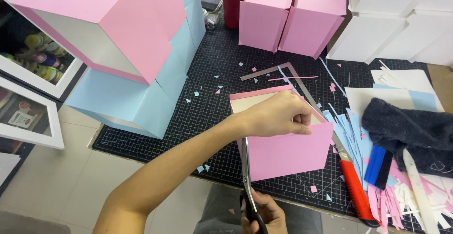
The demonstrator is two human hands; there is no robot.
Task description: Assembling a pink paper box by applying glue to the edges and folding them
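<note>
My left hand (278, 116) reaches across and pinches the top edge of a pink paper-covered box piece (288, 153), which stands on the black cutting mat (212, 106). Its cream inside face (247, 102) shows behind my fingers. My right hand (264, 212), low at the frame's bottom, grips black-handled scissors (247, 177). The scissor blades point up along the left edge of the pink piece, touching it.
Pink and light-blue boxes (127, 40) are stacked at left, two pink boxes (292, 14) at the back, white boxes (391, 21) at back right. A metal square ruler (283, 68), a red-handled knife (356, 191), a dark cloth (410, 130), a blue scraper (379, 168) and paper strips lie right.
</note>
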